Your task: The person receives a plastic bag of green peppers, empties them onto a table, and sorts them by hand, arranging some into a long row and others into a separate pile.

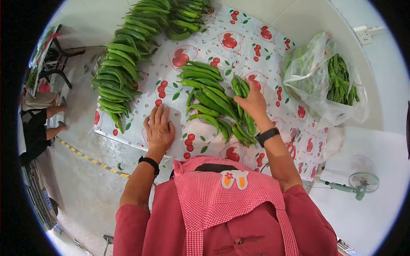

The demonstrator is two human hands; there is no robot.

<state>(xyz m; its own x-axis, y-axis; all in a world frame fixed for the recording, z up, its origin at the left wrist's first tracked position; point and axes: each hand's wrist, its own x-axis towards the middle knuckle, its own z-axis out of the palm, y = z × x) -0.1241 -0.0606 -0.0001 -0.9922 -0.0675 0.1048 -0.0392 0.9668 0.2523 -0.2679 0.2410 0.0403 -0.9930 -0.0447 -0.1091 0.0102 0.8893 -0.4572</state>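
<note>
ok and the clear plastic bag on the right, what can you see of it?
The clear plastic bag is thin, glossy and crumpled, bulging with contents. Slim dark green peppers show plainly through its gaping side; more green shows hazily through the film. It sits slumped at the right side of the white cherry-print tablecloth, near the pale wall, loose film spreading toward the viewer. Neither the left hand nor the right hand touches it.

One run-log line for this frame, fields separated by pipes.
left hand: flat on patterned tablecloth | right hand: on green peppers in loose pile | red-handled scissors: beside right forearm
</note>
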